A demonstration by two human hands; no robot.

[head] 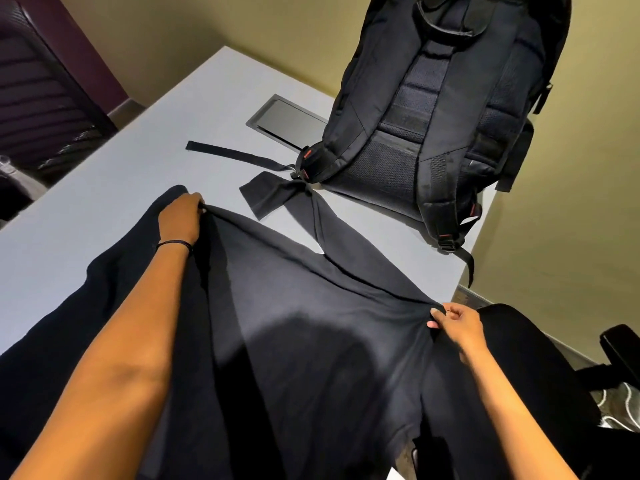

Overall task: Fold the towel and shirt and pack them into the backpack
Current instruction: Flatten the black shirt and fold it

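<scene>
Black fabric, taken to be the shirt, is spread across the near part of the pale grey worktop and hangs over its near edge. The cloth is soft and matt, with long folds running from the far edge toward the viewer; whether it is the shirt or the towel cannot be told for certain. No writing or brand mark can be read on it.

The left hand is closed on a bunched fold at the far left edge of the cloth, and a thin dark band is worn at its wrist. The right hand is pinched on a gathered fold at the right edge, thumb and fingertips pressed together on the fabric. The cloth is drawn taut between the two hands.

A black backpack stands upright at the far right of the worktop, its padded mesh back panel and shoulder straps facing the viewer, with small red accents on the strap buckles. No logo is legible. A loose webbing strap lies flat to its left, near a dark rectangular panel set flush in the worktop.
</scene>
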